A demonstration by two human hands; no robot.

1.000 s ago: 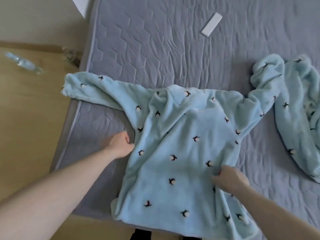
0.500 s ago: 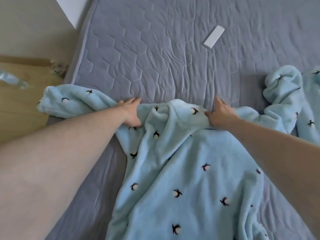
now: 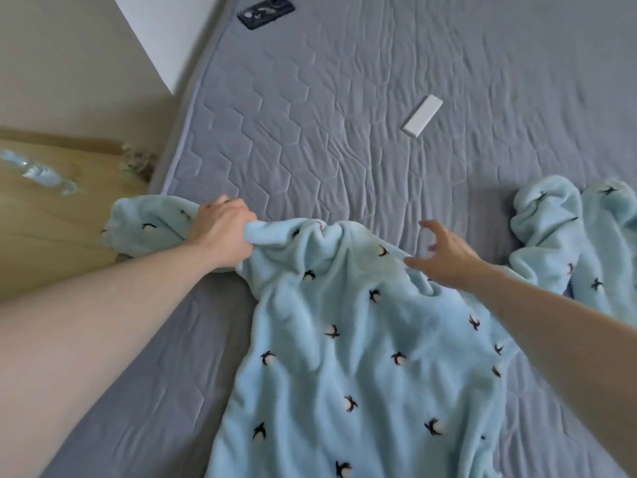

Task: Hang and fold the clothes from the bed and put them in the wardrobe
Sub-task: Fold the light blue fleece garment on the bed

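Bed: grey quilt [image 3: 344,132] under my blue top [image 3: 362,357].
Left hand [image 3: 220,232]: squeezing the shoulder.
Right hand [image 3: 444,257]: fingers spread wide, holding nothing.
Tip: I should grab the other shoulder, then pull flat.

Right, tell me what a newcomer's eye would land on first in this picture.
First, the pale blue fleece top with small dark-and-white motifs, spread across the near half of the grey quilted bed. Next, the left hand bunching the top's left shoulder, while the right hand hovers open over the other shoulder. Farther back lie a white rectangular object and a dark phone near the bed's far edge.
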